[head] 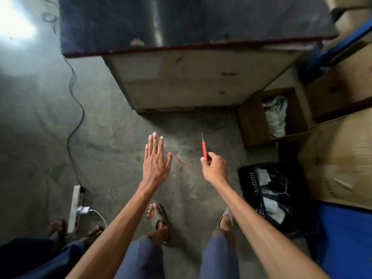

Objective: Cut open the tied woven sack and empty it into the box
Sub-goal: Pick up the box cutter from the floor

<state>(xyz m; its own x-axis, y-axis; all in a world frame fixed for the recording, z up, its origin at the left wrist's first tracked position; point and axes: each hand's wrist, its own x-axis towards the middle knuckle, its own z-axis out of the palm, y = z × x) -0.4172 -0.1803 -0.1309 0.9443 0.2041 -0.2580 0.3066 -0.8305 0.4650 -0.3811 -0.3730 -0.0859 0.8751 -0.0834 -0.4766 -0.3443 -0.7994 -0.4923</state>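
My right hand grips a small cutter with a red handle, its thin metal blade pointing away from me. My left hand is stretched out flat over the concrete floor, fingers apart, holding nothing. A piece of red string lies on the floor between the two hands. An open brown cardboard box stands to the right, with a pale woven sack inside it. No tied sack is visible near my hands.
A wooden table with a dark top stands ahead. A black plastic crate with scraps sits at the right, beside large cartons. A power strip and cable lie at the left. Another person's feet are at bottom left.
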